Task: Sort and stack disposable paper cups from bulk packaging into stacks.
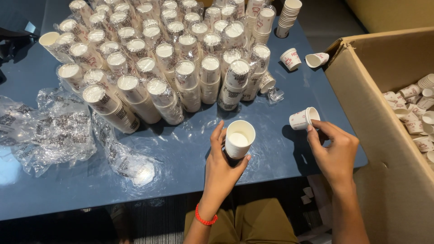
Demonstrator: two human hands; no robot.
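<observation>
Down low, our left hand (222, 165) wraps a cup stack (238, 139), mouth up, fingers closed around it. Just right, our right hand (333, 151) pinches a single cup (304, 118) lying sideways at its fingertips. Beyond both grips stand the wrapped stacks (158, 58); right of our right hand, the box (389, 135) holds loose cups.

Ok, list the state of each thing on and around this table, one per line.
Left hand: holds a stack of cups, upright, mouth up.
Right hand: fingertips on a single cup, lying sideways.
Wrapped cup stacks: standing, in plastic sleeves.
Empty plastic sleeves: crumpled flat.
Cardboard box: open, loose cups inside.
</observation>
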